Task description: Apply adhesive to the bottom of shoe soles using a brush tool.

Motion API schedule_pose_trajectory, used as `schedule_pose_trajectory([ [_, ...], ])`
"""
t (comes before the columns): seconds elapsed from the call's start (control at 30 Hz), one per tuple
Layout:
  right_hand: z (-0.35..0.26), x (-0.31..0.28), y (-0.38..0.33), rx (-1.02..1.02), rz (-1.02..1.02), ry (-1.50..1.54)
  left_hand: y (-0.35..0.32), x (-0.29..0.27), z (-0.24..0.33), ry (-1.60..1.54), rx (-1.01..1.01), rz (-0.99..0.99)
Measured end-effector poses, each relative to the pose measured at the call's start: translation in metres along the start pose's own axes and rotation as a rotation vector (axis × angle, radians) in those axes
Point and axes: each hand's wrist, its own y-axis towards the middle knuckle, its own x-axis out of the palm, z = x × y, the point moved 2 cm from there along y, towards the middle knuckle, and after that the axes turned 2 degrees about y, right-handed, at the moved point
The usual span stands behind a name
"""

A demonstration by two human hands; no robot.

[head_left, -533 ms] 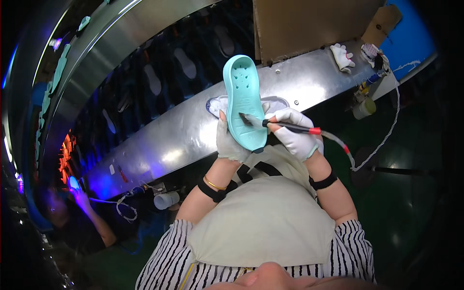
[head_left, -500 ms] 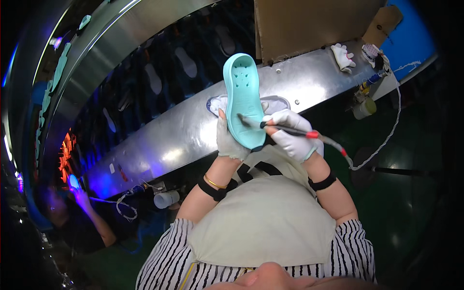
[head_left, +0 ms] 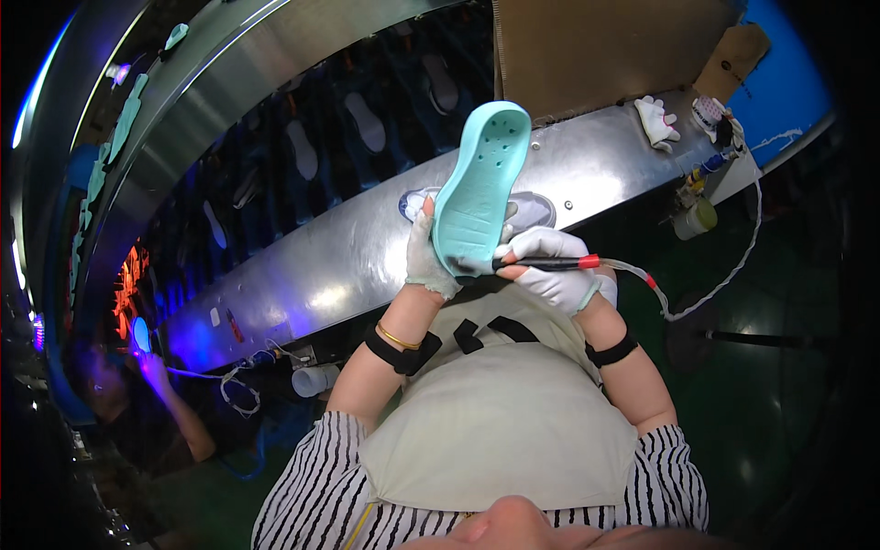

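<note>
My left hand (head_left: pixel 425 261), in a white glove with bare fingertips, holds a turquoise shoe sole (head_left: pixel 472 215) by its left side near the close end. The sole is tilted with its hollow inner face up; small holes show at its far end. In my gloved right hand (head_left: pixel 555 286) is a brush (head_left: pixel 548 263) with a black handle, a red band and a tube trailing off to the right. Its bristles are at the sole's near end, partly blurred. Behind the sole, a grey shoe upper (head_left: pixel 532 211) lies on the metal ledge, mostly covered.
The metal ledge (head_left: pixel 357 225) runs diagonally across. Beyond it, grey shoe parts (head_left: pixel 365 122) sit on a dark rack. A cardboard sheet (head_left: pixel 605 55), a white glove (head_left: pixel 655 122) and a cup (head_left: pixel 694 220) are at right. At far left, another person's hand (head_left: pixel 154 371) is lit blue.
The brush has moved down from the sole's middle to its near end. The sole's far end has swung to the right, and it is tilted more.
</note>
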Motion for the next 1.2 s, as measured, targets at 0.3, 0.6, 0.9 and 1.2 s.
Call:
schedule_pose_trajectory([
  [0.3, 0.005, 0.004, -0.009, -0.034, -0.163, 0.161, 0.006, -0.006, 0.005, 0.043, -0.075, 0.01],
  [0.6, -0.01, -0.006, 0.006, -0.064, -0.137, -0.06, 0.004, -0.011, 0.013, 0.154, -0.115, 0.158],
  [0.9, -0.021, -0.024, 0.028, 0.026, -0.457, -0.261, -0.002, -0.017, 0.015, 0.412, -0.297, 0.389],
  [1.2, 0.001, -0.003, 0.011, 0.068, 0.015, 0.015, 0.002, -0.002, 0.007, 0.093, -0.115, 0.123],
])
